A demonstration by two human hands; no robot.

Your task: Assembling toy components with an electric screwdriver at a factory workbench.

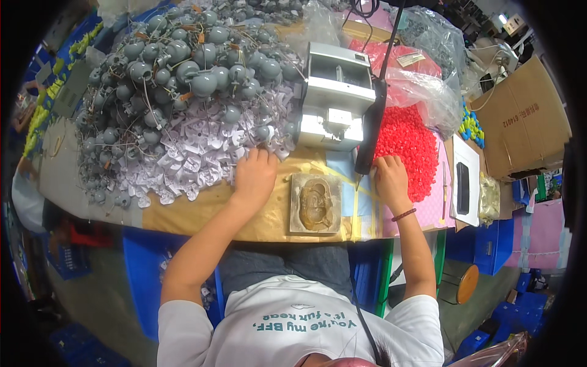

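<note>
My left hand (255, 176) is closed, its fingers bent down at the near right edge of a heap of white plastic pieces (189, 150). Whatever its fingertips pinch is hidden. At the left edge of a pile of small red plastic parts (408, 144), my right hand (391, 176) has its fingers curled, and I cannot make out what is in them. Between the hands lies a square block with a shaped hollow (315, 208). A dark electric screwdriver (370, 122) hangs just left of my right hand, tip down.
Grey round parts with wires (205, 82) are heaped at the far left. Behind the block stands a silver-grey machine (336, 98). Clear plastic bags (425, 92) lie at the back right. A cardboard box (520, 122) and a black flat object on white (463, 180) are further right.
</note>
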